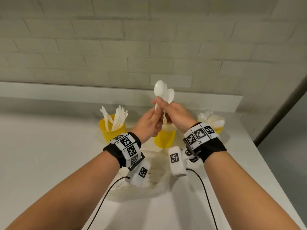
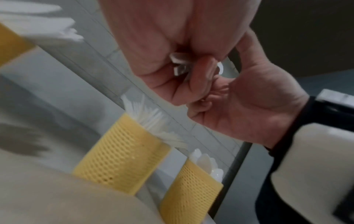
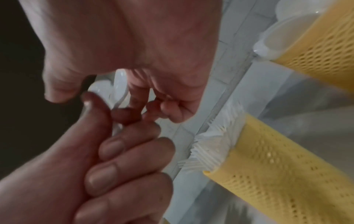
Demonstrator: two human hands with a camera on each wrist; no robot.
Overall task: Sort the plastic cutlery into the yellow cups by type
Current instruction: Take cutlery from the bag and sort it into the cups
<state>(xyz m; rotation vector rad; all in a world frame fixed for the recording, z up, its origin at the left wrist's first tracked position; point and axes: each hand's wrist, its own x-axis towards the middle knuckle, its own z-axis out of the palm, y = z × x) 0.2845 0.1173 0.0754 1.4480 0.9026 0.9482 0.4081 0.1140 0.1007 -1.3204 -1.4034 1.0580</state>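
Head view, right hand [image 1: 174, 113] and left hand [image 1: 149, 125] both curled tight on white spoons [image 1: 163, 92] — bowls up, above middle yellow cup [image 1: 164, 138]

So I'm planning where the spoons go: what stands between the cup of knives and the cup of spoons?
A third yellow cup, partly hidden behind both hands in the head view. The right wrist view shows forks in it.

Both forearms are raised, wrists close together. Left hand [image 1: 150, 122] and right hand [image 1: 174, 113] are touching, fingers curled. White spoons [image 1: 163, 92] are gripped upright in the right hand; handles are pinched by the left.
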